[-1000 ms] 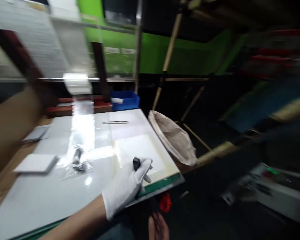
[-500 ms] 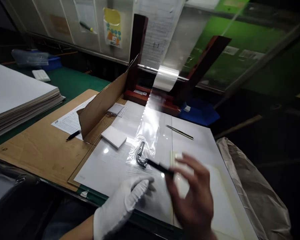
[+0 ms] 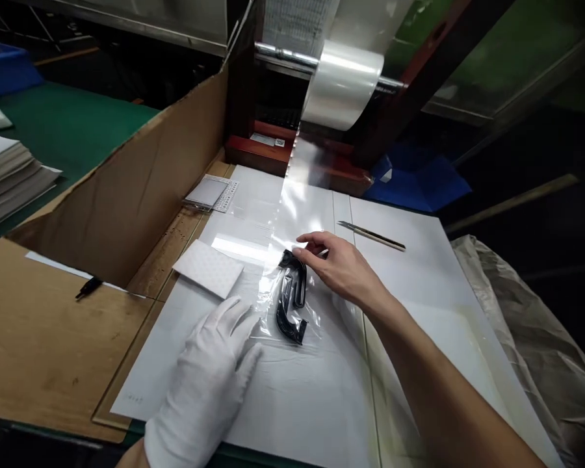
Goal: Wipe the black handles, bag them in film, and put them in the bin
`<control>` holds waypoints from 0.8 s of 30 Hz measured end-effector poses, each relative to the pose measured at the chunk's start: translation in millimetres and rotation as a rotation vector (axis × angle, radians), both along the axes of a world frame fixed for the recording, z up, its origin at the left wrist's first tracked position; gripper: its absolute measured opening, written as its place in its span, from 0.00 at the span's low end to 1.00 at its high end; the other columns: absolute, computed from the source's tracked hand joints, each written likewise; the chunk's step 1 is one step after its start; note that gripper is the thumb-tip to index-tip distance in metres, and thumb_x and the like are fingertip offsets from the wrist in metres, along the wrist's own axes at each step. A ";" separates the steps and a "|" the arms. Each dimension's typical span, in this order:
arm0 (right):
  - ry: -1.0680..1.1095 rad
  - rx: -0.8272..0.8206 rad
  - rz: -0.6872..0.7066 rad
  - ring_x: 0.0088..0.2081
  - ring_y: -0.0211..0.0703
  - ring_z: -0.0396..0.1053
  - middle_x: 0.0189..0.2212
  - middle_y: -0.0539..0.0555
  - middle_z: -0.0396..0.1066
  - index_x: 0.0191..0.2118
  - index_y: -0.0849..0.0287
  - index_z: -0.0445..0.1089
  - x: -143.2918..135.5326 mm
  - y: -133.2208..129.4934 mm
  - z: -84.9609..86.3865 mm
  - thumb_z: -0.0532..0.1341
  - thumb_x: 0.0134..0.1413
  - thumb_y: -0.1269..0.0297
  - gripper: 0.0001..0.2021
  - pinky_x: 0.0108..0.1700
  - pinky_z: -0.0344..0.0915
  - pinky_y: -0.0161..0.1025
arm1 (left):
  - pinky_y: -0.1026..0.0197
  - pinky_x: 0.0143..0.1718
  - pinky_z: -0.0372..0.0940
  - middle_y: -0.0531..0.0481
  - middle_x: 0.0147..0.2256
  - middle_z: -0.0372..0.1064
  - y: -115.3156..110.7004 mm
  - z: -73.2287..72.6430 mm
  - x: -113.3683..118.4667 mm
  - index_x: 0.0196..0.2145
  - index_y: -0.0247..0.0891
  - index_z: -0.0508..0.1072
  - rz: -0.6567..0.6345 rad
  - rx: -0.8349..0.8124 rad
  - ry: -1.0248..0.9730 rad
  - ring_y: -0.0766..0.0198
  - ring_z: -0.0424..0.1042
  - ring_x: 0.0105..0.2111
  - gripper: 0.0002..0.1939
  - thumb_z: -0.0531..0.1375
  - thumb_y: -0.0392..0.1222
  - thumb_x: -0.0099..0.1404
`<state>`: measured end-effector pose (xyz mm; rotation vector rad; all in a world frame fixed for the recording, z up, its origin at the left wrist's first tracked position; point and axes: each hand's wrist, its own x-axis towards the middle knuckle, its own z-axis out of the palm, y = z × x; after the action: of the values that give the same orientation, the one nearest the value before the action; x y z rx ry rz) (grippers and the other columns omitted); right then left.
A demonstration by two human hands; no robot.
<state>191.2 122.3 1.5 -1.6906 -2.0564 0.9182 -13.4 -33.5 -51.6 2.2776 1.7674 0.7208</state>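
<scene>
A person's two hands work over a white sheet (image 3: 419,286) laid on a counter (image 3: 39,338), seen from above. The left hand (image 3: 209,377), in a white glove, lies flat with its fingers spread and slack, pressing the near left edge of a clear plastic bag (image 3: 277,305); it grips nothing. The bare right hand (image 3: 338,266) reaches in from the right, and its fingers pinch the far edge of the bag, right at the top of a black curved part (image 3: 290,305) that lies inside the bag. The part sits near the middle of the white sheet, between the two hands.

The bag is the end of a strip of clear film that runs back and up to a film roll (image 3: 341,84) on a dark red stand (image 3: 253,149) at the far edge of the sheet.

Just left of the bag lies a small white pad (image 3: 208,268), close to the gloved fingers. A slim metal tool (image 3: 370,235) lies beyond the right hand, well apart from it. A brown cardboard wall (image 3: 127,182) closes off the left side. A crumpled sack (image 3: 536,338) hangs along the right edge of the counter. The near and right parts of the white sheet are bare.
</scene>
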 end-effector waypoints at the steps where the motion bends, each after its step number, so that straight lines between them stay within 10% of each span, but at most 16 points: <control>1: 0.000 0.053 -0.052 0.44 0.48 0.70 0.43 0.53 0.74 0.49 0.51 0.73 2.5 -11.8 1.9 0.59 0.62 0.47 0.17 0.46 0.65 0.47 | 0.42 0.54 0.68 0.42 0.56 0.68 0.8 1.1 0.1 0.52 0.40 0.70 -0.008 0.006 -0.018 0.49 0.66 0.56 0.13 0.57 0.38 0.71; 9: 0.037 -0.009 0.080 0.43 0.46 0.68 0.41 0.52 0.70 0.42 0.53 0.70 28.5 -125.4 -8.1 0.62 0.64 0.61 0.04 0.43 0.67 0.44 | 0.47 0.44 0.70 0.40 0.42 0.70 13.7 9.2 8.2 0.39 0.35 0.75 -0.019 -0.017 0.148 0.51 0.68 0.42 0.09 0.55 0.39 0.73; 14: 0.028 0.113 0.109 0.43 0.46 0.65 0.39 0.52 0.69 0.37 0.55 0.72 25.9 -142.1 -15.9 0.60 0.65 0.69 0.05 0.45 0.64 0.45 | 0.52 0.32 0.68 0.40 0.35 0.67 15.3 20.2 9.5 0.33 0.34 0.73 -0.071 -0.027 0.268 0.54 0.66 0.32 0.13 0.52 0.36 0.73; 24: 0.118 0.130 0.253 0.41 0.42 0.64 0.36 0.48 0.70 0.35 0.54 0.73 38.7 -187.3 -19.5 0.65 0.62 0.63 0.04 0.46 0.60 0.42 | 0.54 0.40 0.71 0.45 0.36 0.71 -13.0 54.8 0.0 0.37 0.39 0.72 -0.335 -0.201 0.081 0.57 0.72 0.36 0.11 0.51 0.40 0.74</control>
<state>229.9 -64.9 -18.0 -1.3003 -2.2304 0.9128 -13.4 -46.5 3.2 2.4024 1.3631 0.3763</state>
